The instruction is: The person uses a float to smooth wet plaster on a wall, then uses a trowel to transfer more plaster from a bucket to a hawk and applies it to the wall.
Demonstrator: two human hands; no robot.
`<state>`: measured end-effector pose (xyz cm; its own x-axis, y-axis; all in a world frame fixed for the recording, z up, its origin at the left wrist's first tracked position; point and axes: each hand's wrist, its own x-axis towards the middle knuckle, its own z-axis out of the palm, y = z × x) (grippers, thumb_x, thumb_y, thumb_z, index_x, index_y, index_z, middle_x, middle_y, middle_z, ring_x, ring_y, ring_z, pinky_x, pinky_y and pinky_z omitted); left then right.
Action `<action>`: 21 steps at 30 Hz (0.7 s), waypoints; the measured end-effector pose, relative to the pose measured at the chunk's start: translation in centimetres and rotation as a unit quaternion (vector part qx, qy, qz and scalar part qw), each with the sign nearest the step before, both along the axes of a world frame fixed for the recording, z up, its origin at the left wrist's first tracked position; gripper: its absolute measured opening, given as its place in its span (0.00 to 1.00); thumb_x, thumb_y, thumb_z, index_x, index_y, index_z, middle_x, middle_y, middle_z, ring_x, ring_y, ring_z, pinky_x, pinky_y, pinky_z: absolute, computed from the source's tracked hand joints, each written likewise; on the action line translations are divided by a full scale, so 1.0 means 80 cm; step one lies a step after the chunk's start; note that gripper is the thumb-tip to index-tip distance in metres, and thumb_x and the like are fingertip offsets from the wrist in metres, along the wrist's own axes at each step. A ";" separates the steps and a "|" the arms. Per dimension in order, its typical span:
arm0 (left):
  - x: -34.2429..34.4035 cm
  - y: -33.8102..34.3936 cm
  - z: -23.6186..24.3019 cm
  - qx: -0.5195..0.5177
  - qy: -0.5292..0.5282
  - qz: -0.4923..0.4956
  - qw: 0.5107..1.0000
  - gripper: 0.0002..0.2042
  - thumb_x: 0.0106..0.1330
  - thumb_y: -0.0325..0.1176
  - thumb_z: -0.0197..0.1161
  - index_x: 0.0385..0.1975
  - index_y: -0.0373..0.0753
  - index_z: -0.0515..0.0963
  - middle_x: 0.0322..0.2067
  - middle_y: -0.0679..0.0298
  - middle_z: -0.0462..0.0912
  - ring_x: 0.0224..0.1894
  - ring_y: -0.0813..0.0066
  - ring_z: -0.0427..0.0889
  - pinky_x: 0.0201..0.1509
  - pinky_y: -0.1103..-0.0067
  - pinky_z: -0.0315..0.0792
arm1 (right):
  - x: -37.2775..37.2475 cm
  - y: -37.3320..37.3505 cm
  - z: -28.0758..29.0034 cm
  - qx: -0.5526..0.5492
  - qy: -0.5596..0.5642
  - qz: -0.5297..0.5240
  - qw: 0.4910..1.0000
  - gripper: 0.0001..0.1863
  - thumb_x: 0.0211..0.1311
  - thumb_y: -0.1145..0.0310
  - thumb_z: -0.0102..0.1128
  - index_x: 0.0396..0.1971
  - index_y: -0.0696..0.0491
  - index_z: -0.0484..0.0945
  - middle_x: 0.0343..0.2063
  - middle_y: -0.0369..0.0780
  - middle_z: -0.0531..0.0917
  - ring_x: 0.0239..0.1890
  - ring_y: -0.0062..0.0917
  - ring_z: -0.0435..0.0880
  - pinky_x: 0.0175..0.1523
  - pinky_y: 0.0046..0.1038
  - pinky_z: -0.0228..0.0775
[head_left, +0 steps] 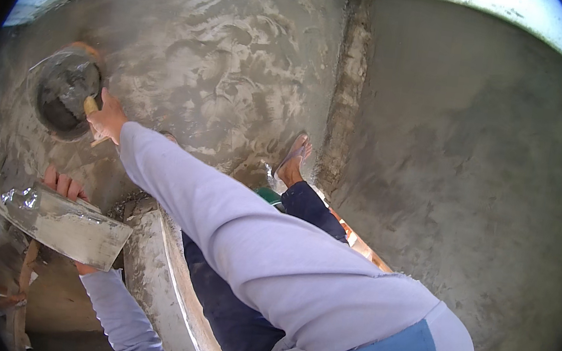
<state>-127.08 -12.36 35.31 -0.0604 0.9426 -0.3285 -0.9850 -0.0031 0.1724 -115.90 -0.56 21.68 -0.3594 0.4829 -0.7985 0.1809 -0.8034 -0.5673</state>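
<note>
Gripping a yellow rounded handle (pixel 90 105) in the curled right hand (pixel 111 118), beside a round dark bucket (pixel 39 105); holding a grey rectangular board (pixel 74 227) in the bent-fingered left hand (pixel 64 184).

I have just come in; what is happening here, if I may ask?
A person is working with bare hands. The right hand grips a tool by its yellowish handle at the edge of a dark round bucket; the tool's far end is unclear. The left hand holds a flat, smeared grey board. The surrounding floor is streaked.
</note>
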 end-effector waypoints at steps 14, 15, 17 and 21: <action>0.371 0.041 -0.082 -0.374 0.109 -0.181 0.903 0.22 0.77 0.50 0.45 0.60 0.44 0.71 0.54 0.62 0.79 0.53 0.69 0.80 0.59 0.69 0.76 | 0.704 -0.240 0.324 -0.015 -0.297 0.588 0.752 0.35 0.63 0.50 0.59 0.68 0.49 0.66 0.72 0.47 0.59 0.74 0.50 0.51 0.72 0.61 0.47; 0.427 0.068 -0.076 -0.408 0.113 -0.187 0.886 0.21 0.76 0.49 0.47 0.60 0.42 0.72 0.53 0.61 0.80 0.52 0.68 0.81 0.57 0.69 0.77 | 0.731 -0.260 0.338 -0.007 -0.311 0.550 0.775 0.36 0.63 0.47 0.58 0.69 0.47 0.65 0.73 0.47 0.58 0.75 0.51 0.49 0.70 0.62 0.50; 0.506 0.082 -0.128 -0.258 0.209 -0.255 0.908 0.20 0.75 0.48 0.49 0.54 0.40 0.76 0.47 0.60 0.84 0.47 0.67 0.84 0.50 0.71 0.80 | 0.760 -0.302 0.333 0.091 -0.367 0.446 0.811 0.34 0.56 0.49 0.64 0.63 0.45 0.73 0.67 0.44 0.66 0.71 0.49 0.56 0.64 0.64 0.57; 0.672 0.128 -0.184 -0.284 0.068 -0.289 0.912 0.20 0.71 0.50 0.56 0.49 0.40 0.80 0.40 0.62 0.86 0.40 0.70 0.86 0.45 0.75 0.81 | 0.772 -0.272 0.323 0.018 -0.406 0.468 0.785 0.33 0.55 0.51 0.62 0.63 0.42 0.74 0.68 0.42 0.67 0.71 0.47 0.58 0.67 0.59 0.56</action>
<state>-73.34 -2.15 20.62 0.3159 0.5098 -0.8002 -0.7634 0.6374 0.1047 -54.14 -22.33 47.50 0.0492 0.3388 -0.9396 0.9958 -0.0888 0.0201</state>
